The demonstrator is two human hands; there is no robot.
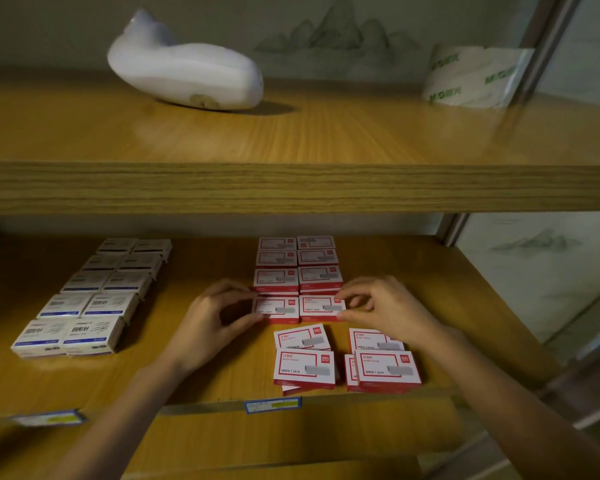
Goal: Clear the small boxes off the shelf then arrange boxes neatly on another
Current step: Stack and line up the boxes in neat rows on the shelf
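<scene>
On the lower wooden shelf point(222, 386) two columns of small red-and-white boxes point(297, 265) run from back to front. My left hand point(212, 320) pinches the left front box point(278, 308) of these columns at its left end. My right hand point(385, 306) pinches the right front box point(321, 306) at its right end. The two boxes sit side by side, touching. Nearer the shelf's front edge lie several loose red boxes point(303, 368), some stacked and askew, with another small pile point(385, 370) to the right.
A two-column block of blue-and-white boxes point(84, 317) fills the lower shelf's left part. The upper shelf point(291, 188) overhangs, carrying a white foam-wrapped object point(184, 74) and a roll of tape point(471, 77). A glass panel and frame point(534, 271) stand on the right. Blue price labels point(272, 405) mark the front edge.
</scene>
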